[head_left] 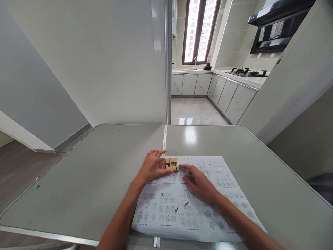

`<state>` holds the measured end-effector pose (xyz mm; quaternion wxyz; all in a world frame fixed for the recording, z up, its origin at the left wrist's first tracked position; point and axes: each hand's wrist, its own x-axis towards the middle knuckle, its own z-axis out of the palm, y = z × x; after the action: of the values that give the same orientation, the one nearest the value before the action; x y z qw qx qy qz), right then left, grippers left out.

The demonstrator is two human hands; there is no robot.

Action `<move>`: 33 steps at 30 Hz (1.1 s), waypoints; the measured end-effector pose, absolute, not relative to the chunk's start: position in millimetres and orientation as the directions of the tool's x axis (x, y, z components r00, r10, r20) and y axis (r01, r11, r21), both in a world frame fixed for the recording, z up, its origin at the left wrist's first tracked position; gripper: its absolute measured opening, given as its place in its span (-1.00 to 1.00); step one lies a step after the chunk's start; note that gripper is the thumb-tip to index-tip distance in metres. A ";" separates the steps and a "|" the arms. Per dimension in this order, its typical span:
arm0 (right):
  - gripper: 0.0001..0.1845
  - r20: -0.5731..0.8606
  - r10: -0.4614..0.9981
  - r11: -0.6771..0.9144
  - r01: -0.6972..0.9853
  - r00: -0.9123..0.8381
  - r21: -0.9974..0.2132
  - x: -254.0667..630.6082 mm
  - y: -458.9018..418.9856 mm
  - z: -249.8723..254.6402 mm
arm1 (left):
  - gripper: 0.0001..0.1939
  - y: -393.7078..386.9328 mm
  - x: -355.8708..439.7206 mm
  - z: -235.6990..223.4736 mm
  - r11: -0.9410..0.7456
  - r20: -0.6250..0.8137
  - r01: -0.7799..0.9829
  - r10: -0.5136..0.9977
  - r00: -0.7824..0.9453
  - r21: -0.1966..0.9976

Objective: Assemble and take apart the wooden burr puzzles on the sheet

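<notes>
A small row of wooden puzzle blocks [171,164] lies near the top edge of a large printed sheet [197,222]. The leftmost block is reddish brown with a slot; the others are pale wood, one with a dark mark on it. My left hand [153,166] grips the row from the left, its thumb along the near side and its fingers at the far side. Just right of the blocks is my right hand [198,181], fingers apart and slightly bent, holding nothing. Its fingertips are close to the row's right end; I cannot tell whether they touch.
The sheet carries rows of printed diagrams and lies on a grey table [78,180] with a seam down its middle. A small green bit [36,186] rests near the left edge. Beyond stand a white panel [125,62] and a kitchen with a stove [247,72].
</notes>
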<state>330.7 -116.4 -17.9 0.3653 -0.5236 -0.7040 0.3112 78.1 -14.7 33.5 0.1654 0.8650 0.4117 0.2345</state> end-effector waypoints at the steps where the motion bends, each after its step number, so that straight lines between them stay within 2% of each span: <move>1: -0.48 0.189 0.965 0.257 0.511 -0.183 -0.820 330.8 -116.2 -19.0 | -0.12 -14.2 67.7 33.9 -0.601 0.262 0.640 0.793 0.550 0.479; 9: -0.50 0.164 0.971 0.233 0.546 -0.172 -0.805 332.4 -117.3 -27.1 | 0.06 -24.6 9.4 18.4 -0.585 0.165 0.648 0.791 0.590 0.487; 15: -0.50 0.162 0.971 0.233 0.560 -0.174 -0.795 332.4 -117.6 -23.3 | 0.06 -25.6 18.4 12.2 -0.597 0.184 0.617 0.778 0.600 0.513; 24: -0.51 0.141 0.975 0.215 0.566 -0.172 -0.796 331.6 -117.1 -19.9 | 0.04 -20.0 35.3 11.1 -0.630 0.246 0.656 0.772 0.586 0.416; 33: -0.53 0.145 0.974 0.218 0.549 -0.174 -0.807 330.9 -116.7 -20.1 | -0.07 -22.6 41.0 13.8 -0.616 0.213 0.644 0.776 0.594 0.454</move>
<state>330.9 -116.7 -20.1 0.3435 -0.5431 -0.7009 0.3096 41.0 -22.6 13.8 0.1672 0.8768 0.4048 0.1984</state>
